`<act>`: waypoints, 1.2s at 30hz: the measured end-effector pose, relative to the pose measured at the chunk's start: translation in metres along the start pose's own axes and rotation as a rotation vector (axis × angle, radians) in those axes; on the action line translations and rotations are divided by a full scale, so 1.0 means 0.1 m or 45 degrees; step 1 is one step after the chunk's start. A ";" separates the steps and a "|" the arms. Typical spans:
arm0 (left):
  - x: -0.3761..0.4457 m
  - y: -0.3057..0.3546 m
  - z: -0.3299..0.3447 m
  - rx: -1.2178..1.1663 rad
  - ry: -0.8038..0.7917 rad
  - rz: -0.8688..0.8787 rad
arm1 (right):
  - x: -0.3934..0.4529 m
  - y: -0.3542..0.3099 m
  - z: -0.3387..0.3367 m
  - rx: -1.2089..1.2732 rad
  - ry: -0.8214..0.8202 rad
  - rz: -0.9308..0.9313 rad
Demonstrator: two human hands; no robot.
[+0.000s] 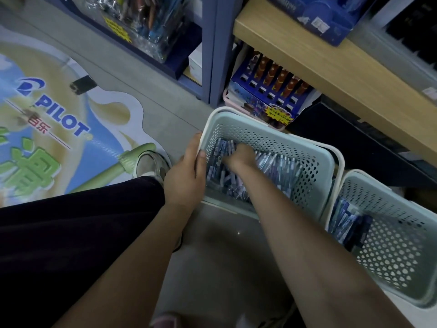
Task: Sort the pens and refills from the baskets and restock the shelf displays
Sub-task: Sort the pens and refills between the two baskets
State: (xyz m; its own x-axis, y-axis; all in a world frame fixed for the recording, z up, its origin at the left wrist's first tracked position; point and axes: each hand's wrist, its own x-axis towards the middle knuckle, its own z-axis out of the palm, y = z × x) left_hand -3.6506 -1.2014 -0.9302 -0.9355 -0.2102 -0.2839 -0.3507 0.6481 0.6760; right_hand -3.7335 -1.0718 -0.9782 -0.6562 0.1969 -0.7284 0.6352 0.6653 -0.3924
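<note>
A pale green perforated basket [272, 136] stands on the floor below the shelf, filled with blue and clear packed pens [279, 162]. My left hand [186, 176] grips its left rim, thumb over the edge. My right hand [241, 157] is down inside the basket among the pens, fingers buried in them; whether it holds any is hidden. A second green basket [402, 245] to the right holds a few blue packs [350, 223] along its left wall.
A wooden shelf board [331, 74] juts out above the baskets. Under it stands a blue display box of pens [272, 91]. A blue rack post [212, 48] and a pen display [146, 27] stand further left. A Pilot floor sticker [59, 119] and my shoe [151, 164] lie left.
</note>
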 end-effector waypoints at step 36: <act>0.01 0.05 -0.05 -0.061 -0.088 -0.029 | -0.17 0.14 -0.09 0.242 -0.002 0.116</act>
State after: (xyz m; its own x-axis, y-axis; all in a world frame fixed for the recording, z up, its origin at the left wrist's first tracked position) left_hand -3.6531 -1.2025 -0.9235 -0.9226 -0.1725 -0.3450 -0.3754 0.6078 0.6998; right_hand -3.7168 -1.0596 -0.9664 -0.5922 0.2490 -0.7664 0.7573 0.4969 -0.4238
